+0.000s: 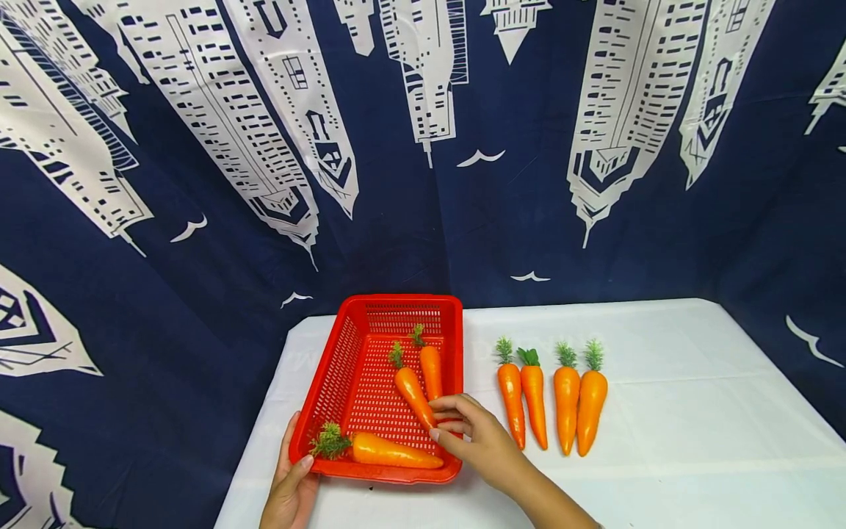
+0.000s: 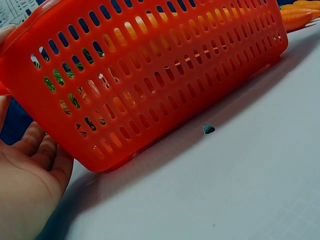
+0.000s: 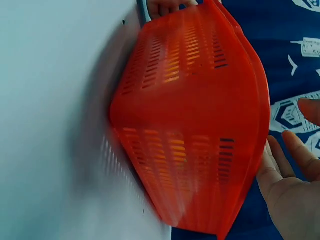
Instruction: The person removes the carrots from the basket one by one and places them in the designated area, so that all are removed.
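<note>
Red perforated basket (image 1: 402, 299) — three glossy orange carrots (image 1: 414, 395) inside.

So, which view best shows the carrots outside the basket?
The head view: all four carrots lie whole and uncovered beside the red basket. The left wrist view shows only parts at its upper right; the right wrist view, none.

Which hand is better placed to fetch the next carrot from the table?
Probably the right hand: it is nearer the four carrots, while the left hand grips the red basket by its near left corner.
</note>
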### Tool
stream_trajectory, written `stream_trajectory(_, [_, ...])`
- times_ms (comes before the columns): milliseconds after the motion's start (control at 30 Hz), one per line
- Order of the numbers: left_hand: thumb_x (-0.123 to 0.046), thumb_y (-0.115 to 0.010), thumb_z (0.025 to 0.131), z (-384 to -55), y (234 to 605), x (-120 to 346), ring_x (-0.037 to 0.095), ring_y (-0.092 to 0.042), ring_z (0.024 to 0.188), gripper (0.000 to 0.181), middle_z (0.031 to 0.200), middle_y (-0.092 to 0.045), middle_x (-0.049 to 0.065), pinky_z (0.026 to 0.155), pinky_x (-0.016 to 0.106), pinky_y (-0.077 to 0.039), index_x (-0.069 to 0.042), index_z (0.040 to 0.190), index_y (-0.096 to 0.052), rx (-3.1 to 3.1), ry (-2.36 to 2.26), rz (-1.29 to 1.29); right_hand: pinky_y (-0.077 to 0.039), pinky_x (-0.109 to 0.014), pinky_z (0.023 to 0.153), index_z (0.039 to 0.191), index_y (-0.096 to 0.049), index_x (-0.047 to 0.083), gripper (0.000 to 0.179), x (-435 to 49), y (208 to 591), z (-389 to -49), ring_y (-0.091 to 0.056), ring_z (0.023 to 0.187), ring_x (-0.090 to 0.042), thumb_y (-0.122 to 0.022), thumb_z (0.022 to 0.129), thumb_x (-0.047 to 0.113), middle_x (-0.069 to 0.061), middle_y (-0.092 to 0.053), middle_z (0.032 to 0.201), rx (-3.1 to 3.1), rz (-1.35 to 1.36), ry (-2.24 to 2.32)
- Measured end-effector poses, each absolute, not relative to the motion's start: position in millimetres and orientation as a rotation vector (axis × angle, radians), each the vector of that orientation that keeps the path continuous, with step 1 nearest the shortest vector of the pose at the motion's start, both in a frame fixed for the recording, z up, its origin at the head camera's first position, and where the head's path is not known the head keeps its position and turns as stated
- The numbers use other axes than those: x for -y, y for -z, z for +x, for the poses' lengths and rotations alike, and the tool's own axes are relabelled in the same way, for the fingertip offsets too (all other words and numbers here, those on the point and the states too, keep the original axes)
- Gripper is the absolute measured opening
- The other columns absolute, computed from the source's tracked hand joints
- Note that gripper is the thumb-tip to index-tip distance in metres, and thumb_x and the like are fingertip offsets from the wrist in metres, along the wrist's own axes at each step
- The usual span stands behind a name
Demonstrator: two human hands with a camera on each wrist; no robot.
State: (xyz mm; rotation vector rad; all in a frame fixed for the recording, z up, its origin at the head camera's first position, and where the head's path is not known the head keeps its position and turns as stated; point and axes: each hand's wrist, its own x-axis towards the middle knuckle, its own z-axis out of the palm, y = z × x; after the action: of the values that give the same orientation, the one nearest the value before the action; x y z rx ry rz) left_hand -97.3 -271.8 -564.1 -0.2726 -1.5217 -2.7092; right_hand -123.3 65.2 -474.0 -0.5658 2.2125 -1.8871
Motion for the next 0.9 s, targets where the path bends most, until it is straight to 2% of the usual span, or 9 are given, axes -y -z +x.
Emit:
stream_trajectory(233, [0.006,-0.036,0.101,-97.6,563.4,271.1,-0.003,-0.046,0.138,0.075,0.155,-0.037,-0.018,0.111,0.015,-0.041,-0.026,0.163,-0.007,1.509,2.715,-0.265,-0.053,-0.030,0.104,0.132,-0.060,0.021,0.041,-53.0,473.7,-124.4,-0.063,0.117,-0.016,-0.072,0.094,0.029,-0.002,-0.058,0.130,-2.233,-0.636,1.816])
stream_trajectory(500, [0.007,-0.035,0.101,-97.9,563.3,271.1,-0.002,-0.047,0.138,0.074,0.154,-0.039,-0.019,0.112,0.016,-0.041,-0.027,0.162,-0.010,1.494,2.716,-0.295,-0.050,-0.043,0.107,0.134,-0.058,0.015,0.043,-42.6,470.7,-125.4,-0.060,0.125,-0.037,-0.070,0.095,0.029,-0.006,-0.056,0.132,-2.198,-0.668,1.762])
stream_trajectory(667, [0.007,-0.035,0.101,-97.5,562.8,271.5,-0.003,-0.047,0.137,0.073,0.154,-0.038,-0.020,0.111,0.015,-0.041,-0.027,0.161,-0.010,1.509,2.705,-0.280,-0.049,-0.044,0.109,0.137,-0.057,0.019,0.046,-38.1,467.6,-127.7,-0.058,0.129,-0.037,-0.070,0.095,0.034,-0.002,-0.055,0.134,-2.203,-0.662,1.692])
stream_trajectory(900, [0.008,-0.035,0.100,-97.6,565.0,270.9,-0.003,-0.048,0.136,0.073,0.151,-0.043,-0.022,0.111,0.015,-0.042,-0.027,0.160,-0.013,1.492,2.710,-0.277,-0.049,-0.047,0.108,0.139,-0.055,0.025,0.051,-31.3,466.2,-132.8,-0.057,0.131,-0.036,-0.072,0.093,0.039,-0.007,-0.054,0.143,-2.219,-0.647,1.585])
